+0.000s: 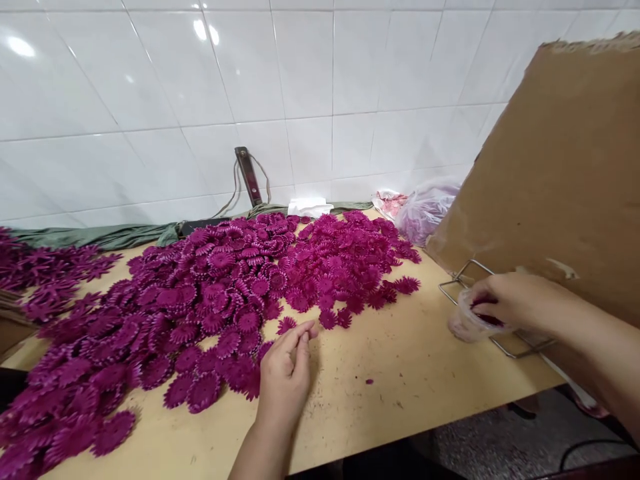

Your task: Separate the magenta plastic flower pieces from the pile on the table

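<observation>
My left hand [287, 367] rests over the table at the front edge of a spread of magenta artificial flower petal discs [220, 287]. Its thumb and fingers are pressed together, and anything between them is too small or hidden to see. At the right, my right hand [505, 300] reaches into a small clear plastic cup [467, 327], its fingers curled down inside. Something dark magenta shows in the cup below the fingers, but the fingertips are hidden. The cup stands by a bent metal wire frame [453, 290].
A large cardboard sheet [565, 180] leans at the right. Along the white tiled wall lie a green cloth [100, 235], a white tissue [310, 207] and a plastic bag [430, 210]. Star-shaped magenta pieces [60, 267] lie at the far left. The wooden table [360, 420] ends in front.
</observation>
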Action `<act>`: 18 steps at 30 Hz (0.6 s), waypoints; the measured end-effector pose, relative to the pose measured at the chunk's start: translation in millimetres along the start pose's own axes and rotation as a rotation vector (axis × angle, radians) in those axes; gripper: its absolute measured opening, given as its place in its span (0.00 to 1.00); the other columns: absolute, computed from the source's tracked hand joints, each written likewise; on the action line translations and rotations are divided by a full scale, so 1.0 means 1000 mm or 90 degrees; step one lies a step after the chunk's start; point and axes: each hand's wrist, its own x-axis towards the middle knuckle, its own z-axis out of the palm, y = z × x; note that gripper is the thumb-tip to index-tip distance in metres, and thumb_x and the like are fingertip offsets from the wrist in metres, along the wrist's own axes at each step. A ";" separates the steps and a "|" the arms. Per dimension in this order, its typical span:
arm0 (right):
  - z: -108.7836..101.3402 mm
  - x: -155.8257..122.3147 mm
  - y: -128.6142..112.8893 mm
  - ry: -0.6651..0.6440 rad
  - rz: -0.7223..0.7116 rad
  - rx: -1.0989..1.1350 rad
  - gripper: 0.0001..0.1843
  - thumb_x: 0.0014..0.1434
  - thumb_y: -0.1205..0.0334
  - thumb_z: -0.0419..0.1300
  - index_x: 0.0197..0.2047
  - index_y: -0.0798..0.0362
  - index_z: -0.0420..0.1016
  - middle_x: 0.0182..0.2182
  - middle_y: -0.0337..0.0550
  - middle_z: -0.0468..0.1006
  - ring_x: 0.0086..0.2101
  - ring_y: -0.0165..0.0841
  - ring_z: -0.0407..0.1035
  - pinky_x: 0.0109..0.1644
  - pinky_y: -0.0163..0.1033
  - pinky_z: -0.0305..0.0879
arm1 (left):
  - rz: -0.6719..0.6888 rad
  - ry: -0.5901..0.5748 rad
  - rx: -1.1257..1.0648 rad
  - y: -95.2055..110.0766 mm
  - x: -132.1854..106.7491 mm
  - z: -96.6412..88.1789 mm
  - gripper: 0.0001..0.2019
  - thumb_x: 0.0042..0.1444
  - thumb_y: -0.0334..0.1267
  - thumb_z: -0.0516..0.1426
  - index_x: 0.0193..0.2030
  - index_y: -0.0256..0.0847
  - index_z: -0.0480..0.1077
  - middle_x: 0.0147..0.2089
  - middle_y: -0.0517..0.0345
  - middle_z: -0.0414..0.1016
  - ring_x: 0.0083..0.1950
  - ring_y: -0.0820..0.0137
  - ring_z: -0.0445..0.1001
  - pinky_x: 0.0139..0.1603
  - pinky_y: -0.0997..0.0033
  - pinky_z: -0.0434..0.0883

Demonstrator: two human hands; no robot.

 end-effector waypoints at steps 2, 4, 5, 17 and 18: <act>-0.008 -0.004 0.004 -0.049 0.003 -0.016 0.08 0.43 0.69 0.63 0.17 0.49 0.75 0.16 0.38 0.74 0.19 0.30 0.64 0.24 0.35 0.48 | -0.014 0.000 -0.020 0.002 0.000 0.000 0.13 0.55 0.37 0.52 0.43 0.41 0.74 0.38 0.52 0.80 0.41 0.64 0.77 0.46 0.63 0.71; -0.018 -0.009 0.004 -0.063 0.015 -0.034 0.07 0.48 0.66 0.61 0.20 0.49 0.75 0.20 0.39 0.76 0.21 0.31 0.65 0.26 0.35 0.50 | -0.045 0.001 -0.060 0.005 0.000 0.001 0.12 0.53 0.38 0.53 0.41 0.41 0.75 0.37 0.53 0.79 0.41 0.64 0.76 0.46 0.63 0.71; -0.023 -0.012 0.002 -0.040 0.023 -0.033 0.06 0.48 0.66 0.61 0.22 0.49 0.75 0.21 0.40 0.76 0.22 0.31 0.65 0.26 0.36 0.50 | -0.067 -0.001 -0.087 0.008 0.001 0.002 0.12 0.53 0.38 0.54 0.41 0.41 0.75 0.36 0.52 0.79 0.40 0.64 0.76 0.46 0.63 0.71; 0.035 -0.047 -0.154 0.017 -0.257 0.454 0.07 0.51 0.74 0.55 0.29 0.53 0.69 0.28 0.39 0.74 0.30 0.31 0.68 0.34 0.36 0.61 | -0.295 -0.212 -0.537 0.033 -0.008 0.042 0.15 0.45 0.47 0.60 0.31 0.35 0.71 0.26 0.58 0.72 0.28 0.74 0.67 0.32 0.75 0.63; 0.039 -0.048 -0.160 0.019 -0.264 0.470 0.08 0.50 0.75 0.54 0.29 0.53 0.68 0.29 0.40 0.73 0.31 0.31 0.67 0.34 0.36 0.61 | -0.293 -0.192 -0.530 0.030 -0.008 0.042 0.15 0.46 0.48 0.60 0.28 0.35 0.70 0.23 0.60 0.69 0.26 0.76 0.65 0.30 0.76 0.61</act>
